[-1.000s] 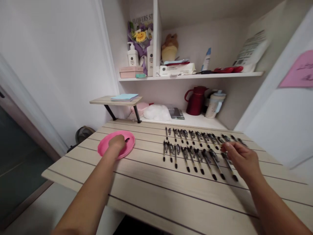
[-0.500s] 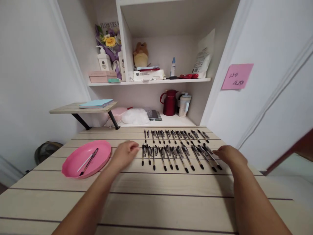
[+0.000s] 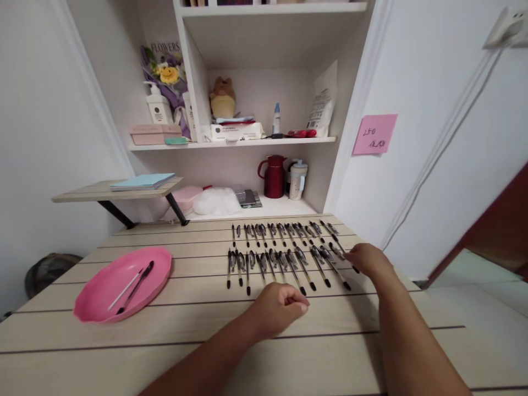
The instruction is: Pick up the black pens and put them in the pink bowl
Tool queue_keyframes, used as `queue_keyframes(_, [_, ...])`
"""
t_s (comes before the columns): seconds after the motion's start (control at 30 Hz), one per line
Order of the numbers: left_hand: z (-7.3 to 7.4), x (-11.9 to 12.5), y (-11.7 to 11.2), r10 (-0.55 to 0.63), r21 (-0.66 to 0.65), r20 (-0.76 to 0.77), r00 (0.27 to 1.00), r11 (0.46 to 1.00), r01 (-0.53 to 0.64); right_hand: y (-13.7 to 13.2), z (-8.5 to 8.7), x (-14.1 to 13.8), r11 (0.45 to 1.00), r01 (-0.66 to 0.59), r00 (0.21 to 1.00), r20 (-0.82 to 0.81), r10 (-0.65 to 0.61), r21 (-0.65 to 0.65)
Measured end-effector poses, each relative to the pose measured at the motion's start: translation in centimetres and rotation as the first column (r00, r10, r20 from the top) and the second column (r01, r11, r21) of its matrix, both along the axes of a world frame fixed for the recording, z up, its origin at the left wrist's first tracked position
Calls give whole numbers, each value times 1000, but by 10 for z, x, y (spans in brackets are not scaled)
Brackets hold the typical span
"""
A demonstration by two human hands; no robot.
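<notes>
Black-capped pens, several in each of two rows, lie on the wooden table; the back row (image 3: 282,234) is complete in sight. My left hand (image 3: 276,311) hovers just before the front row (image 3: 247,274), its fingers curled in towards the thumb with nothing visible in them, and it hides the lower ends of some pens. At the right end of that row, my right hand (image 3: 369,263) pinches a pen (image 3: 337,240) that slants away from its neighbours; the fingertips are partly hidden.
On the left, a pink dish (image 3: 88,294) holds a black pen and a white stick. A small raised shelf (image 3: 78,191) stands behind it. A red jug (image 3: 274,177) and a pale tumbler (image 3: 297,181) stand in the cabinet.
My left hand has come from the left end of the front row to the right and nearer to me. The right-end pen has shifted away from its neighbours with my right hand.
</notes>
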State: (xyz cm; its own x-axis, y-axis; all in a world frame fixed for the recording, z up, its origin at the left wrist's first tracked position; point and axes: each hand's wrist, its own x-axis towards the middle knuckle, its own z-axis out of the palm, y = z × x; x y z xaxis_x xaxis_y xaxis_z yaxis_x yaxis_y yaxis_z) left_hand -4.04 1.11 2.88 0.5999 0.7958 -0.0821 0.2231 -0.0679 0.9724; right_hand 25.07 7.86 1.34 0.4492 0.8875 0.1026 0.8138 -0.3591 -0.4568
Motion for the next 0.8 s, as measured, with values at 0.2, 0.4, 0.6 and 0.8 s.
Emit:
queue_keyframes(0.2, [-13, 2, 19, 416, -394, 377, 828, 881, -263, -17, 28, -81, 868, -457, 590, -664, 459, 194])
queue_keyframes(0.4, [-19, -9, 34, 587, -508, 488, 646, 793, -338, -30, 17, -149, 727, -668, 377, -771, 514, 157])
queue_keyframes(0.6, [-15, -13, 29, 576, -527, 480, 661, 792, -307, -20, 24, -107, 853, -485, 665, -553, 502, 191])
queue_keyframes(0.8, [-13, -8, 14, 459, -532, 474, 751, 829, -171, 7, -1, -5, 981, 173, 984, 18, -175, 89])
